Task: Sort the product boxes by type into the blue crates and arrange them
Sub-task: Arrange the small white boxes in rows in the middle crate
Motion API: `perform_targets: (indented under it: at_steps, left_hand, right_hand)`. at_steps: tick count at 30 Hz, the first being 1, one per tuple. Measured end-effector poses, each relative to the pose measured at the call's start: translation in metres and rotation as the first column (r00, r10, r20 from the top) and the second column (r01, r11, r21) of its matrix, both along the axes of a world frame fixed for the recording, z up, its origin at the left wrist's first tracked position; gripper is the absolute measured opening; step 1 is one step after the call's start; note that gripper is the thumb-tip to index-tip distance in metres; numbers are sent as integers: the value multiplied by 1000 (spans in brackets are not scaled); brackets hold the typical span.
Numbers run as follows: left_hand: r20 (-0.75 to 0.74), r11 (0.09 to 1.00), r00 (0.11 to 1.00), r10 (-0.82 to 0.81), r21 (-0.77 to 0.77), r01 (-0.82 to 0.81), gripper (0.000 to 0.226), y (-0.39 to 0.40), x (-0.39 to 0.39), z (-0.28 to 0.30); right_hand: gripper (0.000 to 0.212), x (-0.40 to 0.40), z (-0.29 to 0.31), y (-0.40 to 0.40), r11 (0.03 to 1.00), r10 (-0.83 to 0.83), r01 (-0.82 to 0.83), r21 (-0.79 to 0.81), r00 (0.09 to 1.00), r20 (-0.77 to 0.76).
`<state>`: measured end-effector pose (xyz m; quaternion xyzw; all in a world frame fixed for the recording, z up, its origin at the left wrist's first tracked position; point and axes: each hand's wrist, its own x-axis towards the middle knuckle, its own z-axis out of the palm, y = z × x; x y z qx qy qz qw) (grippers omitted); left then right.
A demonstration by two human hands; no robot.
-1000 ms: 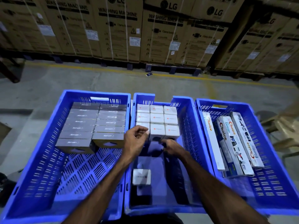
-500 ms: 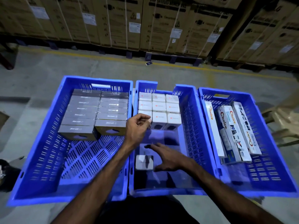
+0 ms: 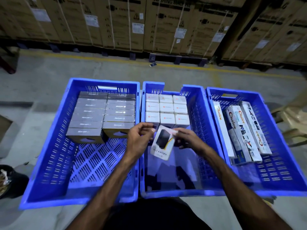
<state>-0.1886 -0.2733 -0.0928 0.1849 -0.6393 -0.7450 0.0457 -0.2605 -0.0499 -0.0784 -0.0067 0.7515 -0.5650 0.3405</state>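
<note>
**A:** Warehouse concrete floor (image 3: 41, 83), stacked brown cardboard cartons (image 3: 116, 22) behind. Task item?

**B:** Small white product box with dark device picture (image 3: 162, 142), tilted, held above middle blue plastic crate (image 3: 194, 97). Pinched at far end by right hand (image 3: 189, 140); left hand (image 3: 141, 138) curled at its left edge, apparently gripping too, contact partly hidden.

**A:** Step in hand?

**B:** Likely turning and aligning before placement. Belongs with white square boxes (image 3: 167, 107), packed three across at far end of same crate. Next move, by judgement: rotate upright, lower into fresh row against front faces of that block, flush left.

**A:** Room?

**B:** Ample open floor in near half of middle crate. Left blue crate (image 3: 49, 146): grey flat boxes (image 3: 103, 113) in two columns at far end, near half bare. Right blue crate (image 3: 282, 163): long white printed boxes (image 3: 240, 130) lying lengthwise. Crate walls touching or nearly so; cannot tell which.
</note>
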Motion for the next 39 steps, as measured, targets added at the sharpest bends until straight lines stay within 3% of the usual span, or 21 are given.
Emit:
perform_targets:
  at_steps: [2, 4, 8, 12, 15, 17, 19, 23, 25, 27, 30, 34, 39]
  left_hand:
    - [-8, 996, 999, -50, -70, 49, 20, 2, 5, 0]
    - [-9, 992, 995, -103, -69, 102, 31, 5, 11, 4]
    - [-18, 982, 993, -121, 144, 122, 52, 12, 21, 19]
    - [-13, 961, 996, -87, 263, 88, 90, 15, 19, 28]
    - [-6, 972, 999, -46, 232, 46, 96, 10, 7, 33]
    - [2, 986, 999, -51, 161, 50, 90, 5, 0, 37]
    - [12, 994, 996, -86, 74, 85, 81, -3, -8, 40]
    - [1, 931, 952, -307, -205, 301, 61, -27, -27, 51]
    - [27, 830, 884, -466, -333, 448, 62, -35, -38, 60]
    - [79, 742, 820, -567, -383, 550, 68, -37, -48, 66]
    - [126, 674, 766, -630, -400, 621, 71, -34, -61, 69]
    - [152, 620, 743, -652, -458, 637, 74, -27, -69, 75]
    - [161, 705, 847, -507, -488, 515, 111, -28, -66, 56]
  right_hand:
    - [16, -4, 16, 0, 993, -49, 57, -106, 995, 82]
    - [32, -7, 27, -2, 981, -70, 88, -171, 992, 104]
    - [47, -11, 32, -6, 902, -213, 246, -354, 968, 131]
    - [58, 3, 27, -17, 809, -247, 315, -496, 948, 199]
    - [80, 25, 15, -24, 686, -198, 397, -609, 908, 369]
    - [72, 39, 5, -25, 665, -204, 427, -613, 893, 401]
    - [54, 44, 4, -25, 774, -255, 370, -513, 925, 282]
    - [71, 26, 21, -10, 922, -260, 232, -311, 964, -50]
    - [63, 11, 33, 0, 988, -130, 100, -118, 949, -286]
    - [58, -3, 46, 4, 997, 71, -53, 56, 913, -402]
    - [65, -18, 57, 2, 953, 292, -234, 192, 874, -387]
    - [69, -29, 58, -1, 918, 368, -240, 315, 810, -457]
    - [63, -35, 30, -1, 907, 367, -204, 369, 811, -455]
